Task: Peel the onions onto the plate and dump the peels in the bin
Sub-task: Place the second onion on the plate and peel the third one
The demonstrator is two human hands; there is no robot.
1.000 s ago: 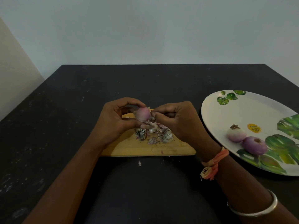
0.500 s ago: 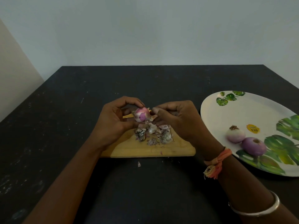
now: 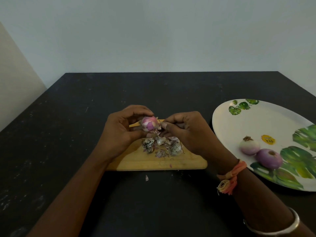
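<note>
While the half-peeled onion (image 3: 150, 123) is hovering just above the cutting board (image 3: 153, 163), you're risking a slip: a sudden tear could be popping it loose or flicking skin onto the desk (image 3: 68, 117). Your left hand (image 3: 119, 132) is cupping the onion, fingers curled over it. Your right hand (image 3: 184, 132) is pinching the loose skin at its side.

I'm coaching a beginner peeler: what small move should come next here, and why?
Probably the right hand should pull the skin flap it pinches away from the onion and drop it on the peels below. The left hand grips the onion over the cutting board, and papery patches cover it.
</note>
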